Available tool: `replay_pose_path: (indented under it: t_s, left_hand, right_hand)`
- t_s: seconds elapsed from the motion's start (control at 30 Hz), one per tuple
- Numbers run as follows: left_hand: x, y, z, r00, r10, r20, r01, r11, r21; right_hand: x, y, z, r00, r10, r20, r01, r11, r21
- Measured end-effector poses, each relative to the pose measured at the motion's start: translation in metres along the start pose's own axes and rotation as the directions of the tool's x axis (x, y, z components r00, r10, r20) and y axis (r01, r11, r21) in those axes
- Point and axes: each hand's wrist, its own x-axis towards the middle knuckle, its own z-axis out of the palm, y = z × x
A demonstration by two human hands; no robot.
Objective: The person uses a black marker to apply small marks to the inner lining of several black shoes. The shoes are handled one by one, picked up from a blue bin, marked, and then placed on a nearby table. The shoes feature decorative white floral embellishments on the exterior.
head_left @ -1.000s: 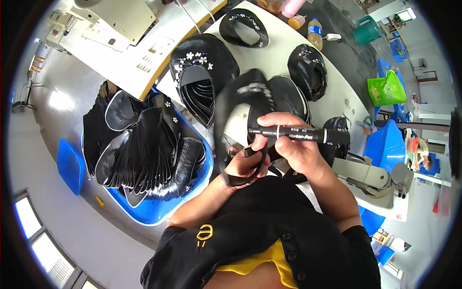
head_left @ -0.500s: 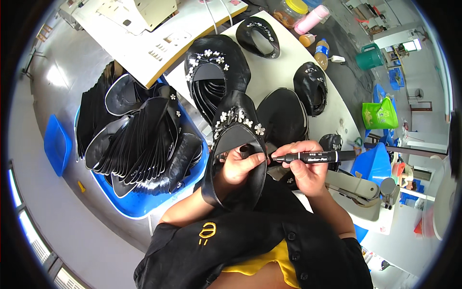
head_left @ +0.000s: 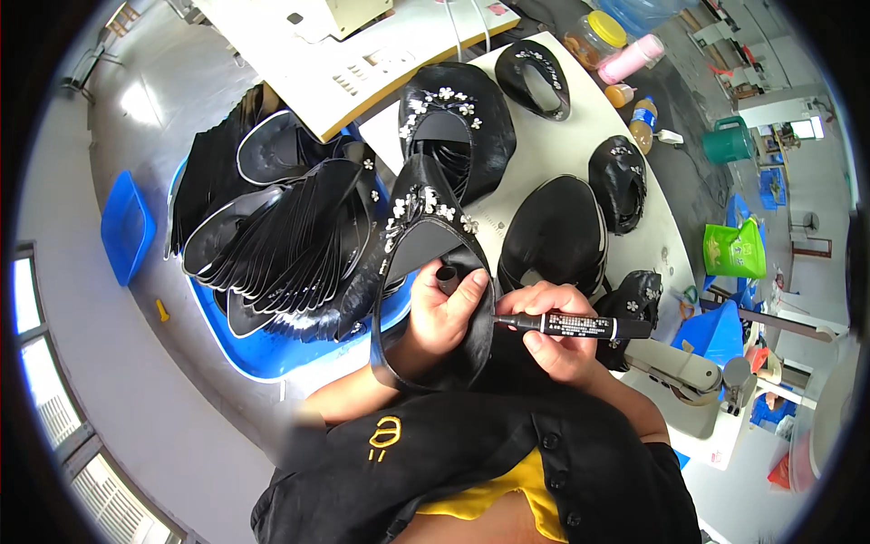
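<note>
My left hand (head_left: 444, 313) is closed around the side of a black shoe upper (head_left: 422, 186) with white flower ornaments, its thumb inside the opening. A small black pen cap (head_left: 447, 279) is also held in that hand. Pinched in my right hand (head_left: 555, 355) is a black marker pen (head_left: 580, 326), lying nearly level. Its tip meets the right edge of the upper, where the exact contact is too small to make out. Just beyond the held upper lies a stack of similar uppers (head_left: 485, 127), and to its right a stack of plain black pieces (head_left: 555, 231).
A blue bin (head_left: 245, 358) on the left is heaped with black shoe uppers (head_left: 299, 218). Single flowered uppers (head_left: 619, 186) lie on the white table (head_left: 666, 245). A sewing machine table (head_left: 317, 86) borders it at the far left. Bottles (head_left: 642, 125) stand beyond the right edge.
My view has shifted, so the table and bin appear farther right. The marker's tip has come leftward against the upper's edge, and the marker has rolled a little. Both hands keep their holds.
</note>
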Motion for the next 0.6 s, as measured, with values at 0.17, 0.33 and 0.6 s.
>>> replay_pose_path:
  t_s: [0.17,0.33,0.6]
  left_hand:
    - [-0.003,0.011,-0.004,0.999,0.020,-0.029,-0.020,1.000,-0.005]
    - [-0.006,0.013,-0.010,1.000,-0.021,-0.023,0.021,1.000,-0.023]
    - [-0.009,0.012,-0.010,0.998,-0.050,-0.027,0.048,0.997,-0.066]
  right_hand:
    - [0.010,-0.002,0.003,0.997,0.021,0.070,-0.013,0.994,-0.109]
    - [0.020,-0.004,0.004,0.989,-0.060,0.132,0.081,0.984,-0.156]
    - [0.020,-0.008,0.000,0.962,-0.050,0.268,0.097,0.981,-0.166]
